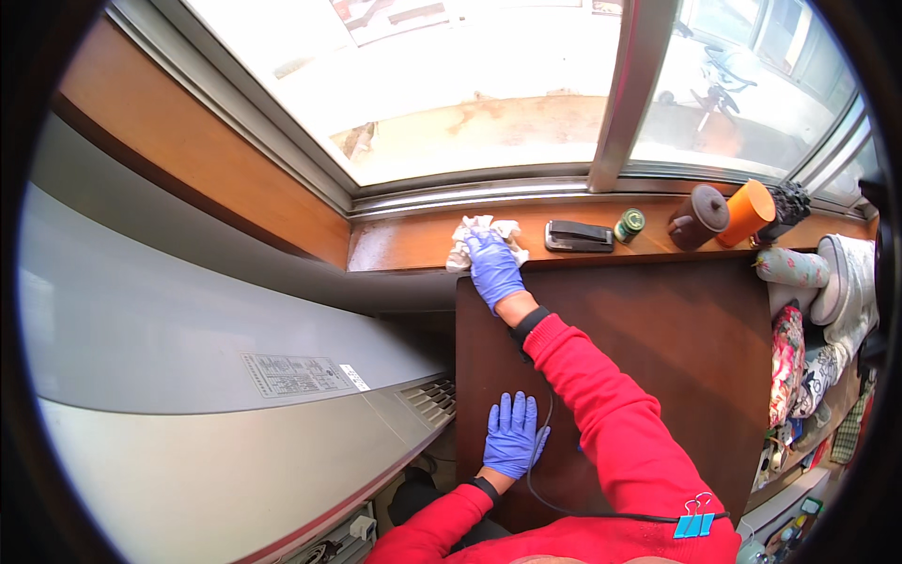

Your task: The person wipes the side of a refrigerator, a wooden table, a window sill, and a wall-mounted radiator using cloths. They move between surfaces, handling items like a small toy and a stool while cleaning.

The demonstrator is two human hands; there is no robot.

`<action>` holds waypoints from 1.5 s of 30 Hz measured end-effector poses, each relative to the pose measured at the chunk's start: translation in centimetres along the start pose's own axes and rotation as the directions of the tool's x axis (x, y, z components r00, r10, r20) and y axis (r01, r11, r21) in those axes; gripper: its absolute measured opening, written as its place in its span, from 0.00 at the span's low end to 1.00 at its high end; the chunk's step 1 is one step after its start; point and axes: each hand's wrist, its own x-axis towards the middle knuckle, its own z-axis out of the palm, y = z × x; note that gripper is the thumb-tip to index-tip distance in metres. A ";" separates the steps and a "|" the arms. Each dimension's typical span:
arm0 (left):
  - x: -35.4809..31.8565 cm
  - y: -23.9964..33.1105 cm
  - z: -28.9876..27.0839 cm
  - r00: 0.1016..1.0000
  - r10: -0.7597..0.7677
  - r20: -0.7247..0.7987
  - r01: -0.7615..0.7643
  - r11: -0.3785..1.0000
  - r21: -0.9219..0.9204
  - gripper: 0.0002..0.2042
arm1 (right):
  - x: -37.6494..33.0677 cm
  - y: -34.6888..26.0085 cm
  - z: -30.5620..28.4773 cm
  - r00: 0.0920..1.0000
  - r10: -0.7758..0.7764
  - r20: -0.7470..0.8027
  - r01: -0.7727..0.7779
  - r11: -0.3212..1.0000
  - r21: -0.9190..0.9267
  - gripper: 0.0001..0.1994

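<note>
Left hand [512, 434] flat, right hand [491, 266] on rag [470, 235]

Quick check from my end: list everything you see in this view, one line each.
crumpled cloth: one, white, on the wooden sill under the right hand
stapler: one, black, sill
small tin: one, green, sill
lidded jar: one, brown, sill
cup: one, orange, sill
table: one, dark brown, below the sill
appliance: one, grey, left
window: metal-framed, top
left hand: blue glove, flat on table
right hand: blue glove, on cloth
</note>
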 end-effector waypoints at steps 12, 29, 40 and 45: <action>-0.2 -0.7 -1.0 0.970 0.055 0.238 -0.034 0.995 -0.095 0.22 | 8.9 -8.9 13.4 0.965 -0.247 0.082 0.248 0.969 0.009 0.10; -0.5 -0.3 0.4 0.995 -0.026 0.100 0.034 0.997 -0.075 0.28 | 10.7 -8.3 12.6 0.948 -0.315 0.038 0.286 0.902 0.324 0.11; -0.6 -0.3 0.4 0.998 -0.023 0.062 0.029 0.995 -0.098 0.27 | 6.1 -12.4 14.6 0.759 -0.553 0.345 0.144 0.659 0.738 0.04; -0.4 -0.1 -0.6 0.995 -0.008 0.095 0.009 1.000 -0.010 0.22 | 7.8 -8.6 10.3 0.963 -0.180 -0.203 0.249 0.882 0.400 0.11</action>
